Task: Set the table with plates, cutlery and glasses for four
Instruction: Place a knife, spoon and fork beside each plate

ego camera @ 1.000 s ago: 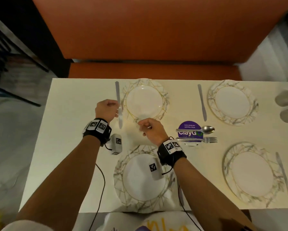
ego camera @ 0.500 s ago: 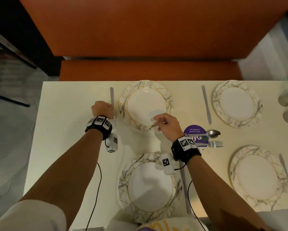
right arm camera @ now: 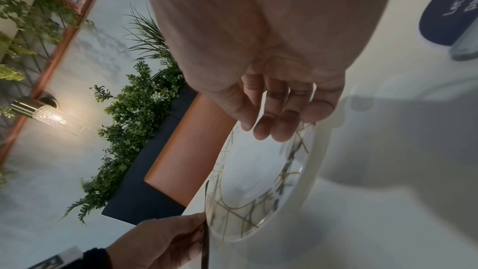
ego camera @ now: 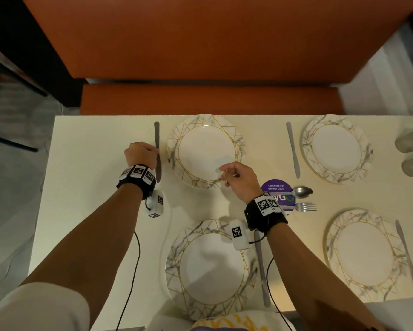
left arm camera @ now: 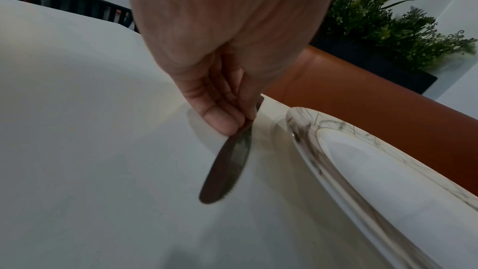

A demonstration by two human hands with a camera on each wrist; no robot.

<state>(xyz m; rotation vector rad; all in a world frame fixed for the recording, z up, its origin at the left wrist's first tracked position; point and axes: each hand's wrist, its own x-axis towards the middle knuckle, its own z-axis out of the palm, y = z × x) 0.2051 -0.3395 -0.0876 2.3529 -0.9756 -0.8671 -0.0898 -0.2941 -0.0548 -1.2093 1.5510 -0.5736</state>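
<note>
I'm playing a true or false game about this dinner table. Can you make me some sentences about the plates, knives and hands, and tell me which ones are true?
1. Four plates are on the table. True.
2. The left hand pinches a fork. False: it pinches a knife lying beside the far left plate.
3. The right hand holds a glass. False: it holds nothing; its fingers hang relaxed above that plate's near rim.
4. A spoon and a fork lie by a purple round sticker. True.
5. Every plate has a knife next to it. True.
</note>
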